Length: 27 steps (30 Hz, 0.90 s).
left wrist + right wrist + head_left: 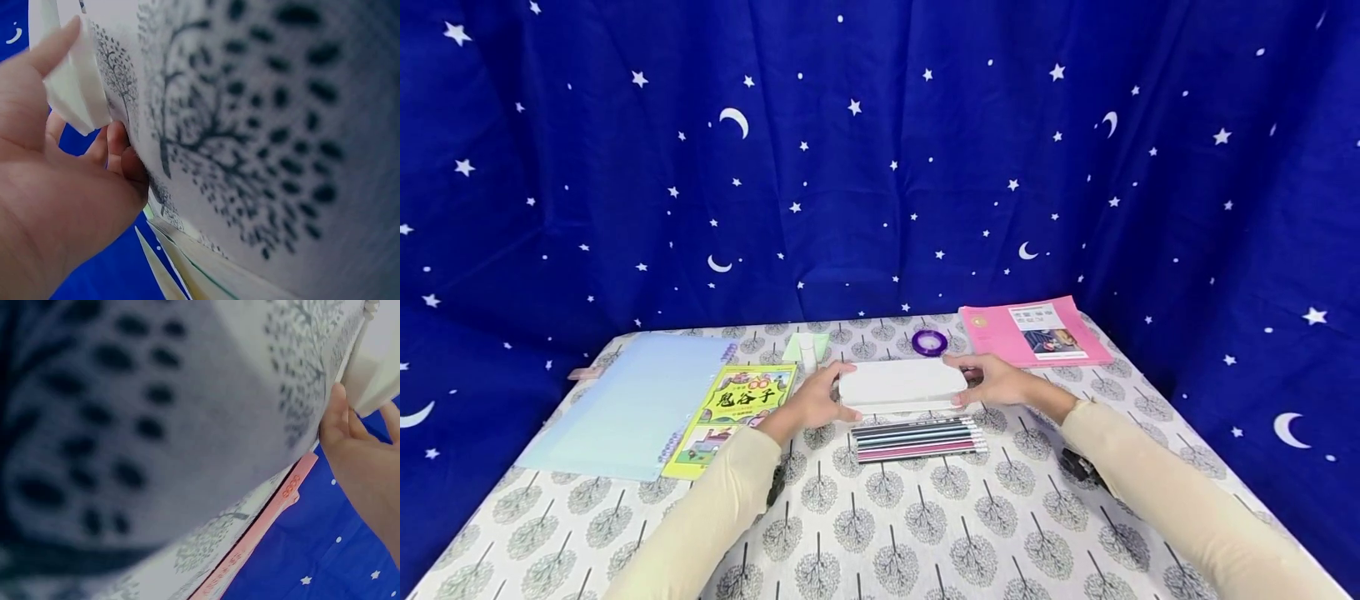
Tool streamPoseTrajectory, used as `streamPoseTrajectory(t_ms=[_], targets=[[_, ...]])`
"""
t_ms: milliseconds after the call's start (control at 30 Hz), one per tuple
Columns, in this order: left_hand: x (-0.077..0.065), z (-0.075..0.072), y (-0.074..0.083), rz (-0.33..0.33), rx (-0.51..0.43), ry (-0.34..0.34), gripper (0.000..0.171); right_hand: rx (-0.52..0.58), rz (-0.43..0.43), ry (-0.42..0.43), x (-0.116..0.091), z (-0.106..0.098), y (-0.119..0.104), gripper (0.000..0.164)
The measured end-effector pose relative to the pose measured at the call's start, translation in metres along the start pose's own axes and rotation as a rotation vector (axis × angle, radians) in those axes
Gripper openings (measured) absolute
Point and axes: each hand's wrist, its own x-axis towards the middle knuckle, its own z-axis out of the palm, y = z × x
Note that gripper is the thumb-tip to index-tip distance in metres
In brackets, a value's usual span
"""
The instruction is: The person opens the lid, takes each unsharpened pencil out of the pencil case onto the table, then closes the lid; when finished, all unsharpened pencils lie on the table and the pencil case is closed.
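Note:
A long white box with rounded corners (pixel 902 382), like a pencil case, lies lengthwise in the middle of the table. My left hand (pixel 822 397) grips its left end, thumb at the near corner and fingers at the far side. At the opposite end my right hand (pixel 996 380) holds it the same way. In the left wrist view the thumb lies along the box (pixel 94 81), with curled fingers below it. Fingertips meet the box's edge (pixel 375 369) in the right wrist view too. Just in front of the box several pencils (pixel 917 440) lie side by side, dark ones and pink ones.
Left of the box lie a yellow book (pixel 730 421) and a pale blue spiral notebook (pixel 625 408). Behind it are a white glue stick (pixel 808 353), green paper (pixel 822 343) and a purple tape roll (pixel 928 342). A pink book (pixel 1000 337) occupies the back right.

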Motion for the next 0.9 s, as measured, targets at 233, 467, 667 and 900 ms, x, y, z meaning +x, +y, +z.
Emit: streamPoseTrajectory(t_ms=[233, 467, 667, 900], targets=[[-0.003, 0.001, 0.002, -0.049, -0.038, -0.008, 0.070, -0.016, 0.023, 0.002, 0.004, 0.000, 0.005, 0.073], [-0.004, 0.003, -0.002, -0.074, -0.023, 0.030, 0.065, -0.060, 0.052, 0.015, 0.006, 0.006, 0.005, 0.075], [-0.005, 0.002, 0.000, -0.035, 0.024, 0.039, 0.062, -0.060, 0.048, 0.006, 0.006, 0.008, -0.003, 0.076], [-0.003, 0.006, 0.008, -0.027, 0.070, 0.034, 0.063, -0.191, 0.047, -0.016, 0.004, -0.002, -0.009, 0.080]])
